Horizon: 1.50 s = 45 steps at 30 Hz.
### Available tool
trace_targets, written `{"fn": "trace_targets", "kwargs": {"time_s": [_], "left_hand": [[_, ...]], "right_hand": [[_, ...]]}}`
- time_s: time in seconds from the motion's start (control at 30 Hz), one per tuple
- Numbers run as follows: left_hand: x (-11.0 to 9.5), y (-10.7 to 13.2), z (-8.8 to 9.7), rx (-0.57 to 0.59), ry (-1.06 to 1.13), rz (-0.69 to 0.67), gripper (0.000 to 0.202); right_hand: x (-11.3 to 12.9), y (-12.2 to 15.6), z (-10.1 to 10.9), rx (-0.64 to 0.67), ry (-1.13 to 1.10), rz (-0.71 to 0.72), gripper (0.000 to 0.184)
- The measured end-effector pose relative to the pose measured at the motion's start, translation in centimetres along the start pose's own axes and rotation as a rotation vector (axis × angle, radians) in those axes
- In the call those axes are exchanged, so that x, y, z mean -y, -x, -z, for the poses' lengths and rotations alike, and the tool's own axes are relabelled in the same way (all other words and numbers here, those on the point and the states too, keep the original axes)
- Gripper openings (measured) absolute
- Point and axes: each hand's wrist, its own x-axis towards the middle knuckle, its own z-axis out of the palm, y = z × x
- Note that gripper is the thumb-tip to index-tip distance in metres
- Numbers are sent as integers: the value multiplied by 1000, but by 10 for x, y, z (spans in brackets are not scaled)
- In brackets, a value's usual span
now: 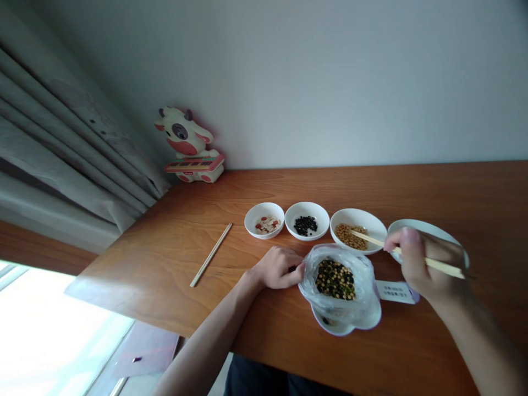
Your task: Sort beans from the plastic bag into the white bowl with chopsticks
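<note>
My left hand (278, 268) is closed on the near-left edge of a clear plastic bag (363, 280), its fingertips pinching the film. The bag lies open in a white, lobed bowl (340, 331) and holds mixed dark and yellow beans or seeds (335, 279). My right hand (433, 261) grips a pair of wooden chopsticks (371, 238). Their tips touch the yellow beans (348, 235) in a white bowl (371, 221) behind the bag. Behind my right hand, another white bowl (412, 224) is partly covered, so its contents are hidden.
Further left stand a bowl with black beans (306, 225) and a bowl with pale and reddish pieces (268, 224). Another pair of chopsticks (211, 254) lies on the wooden table (165, 264). A cow toy keyboard (193, 159) stands by the wall; a label strip (396, 291) lies right of the bag.
</note>
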Motion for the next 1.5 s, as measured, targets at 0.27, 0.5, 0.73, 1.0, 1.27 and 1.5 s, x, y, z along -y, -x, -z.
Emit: {"fn": "trace_targets", "kwargs": {"time_s": [0.27, 0.5, 0.73, 1.0, 1.27, 1.5], "left_hand": [[5, 1, -3, -13, 31, -4, 51], [2, 1, -2, -5, 18, 32, 55], [4, 1, -4, -8, 21, 38, 56], [1, 1, -2, -13, 12, 26, 56], [2, 1, -2, -18, 15, 13, 56], [1, 2, -2, -18, 22, 26, 56]], "right_hand": [[-15, 8, 5, -12, 36, -19, 40], [-22, 8, 6, -280, 3, -83, 52], [-13, 4, 4, -52, 93, -127, 42], [-24, -4, 10, -149, -735, -564, 72], [-26, -6, 17, 144, -995, -607, 75], [-42, -3, 38, 4, -1066, -640, 81]]}}
